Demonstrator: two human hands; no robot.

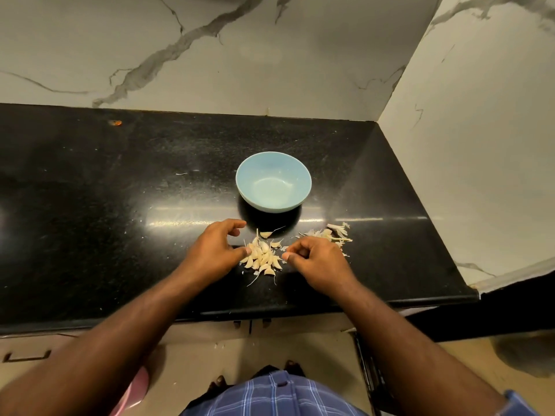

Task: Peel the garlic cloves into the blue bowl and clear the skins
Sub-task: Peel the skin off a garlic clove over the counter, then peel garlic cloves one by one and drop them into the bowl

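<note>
A light blue bowl [273, 183] stands empty on the black counter [120, 205]. In front of it lies a small heap of unpeeled garlic cloves [263, 256], with one clove [266, 234] apart behind the heap. My left hand [214, 250] rests at the heap's left side, fingers curled, thumb tip touching the cloves. My right hand [318, 261] sits at the heap's right side with curled fingers; its thumb and forefinger are close together at the heap's edge, and whether they pinch a clove is unclear. A pile of dry skins [333, 235] lies behind my right hand.
Marble walls close the counter at the back and at the right [450, 145]. The counter's front edge [270, 310] runs just behind my forearms. A small orange scrap [115, 123] lies far back left. Drawer fronts and floor show below.
</note>
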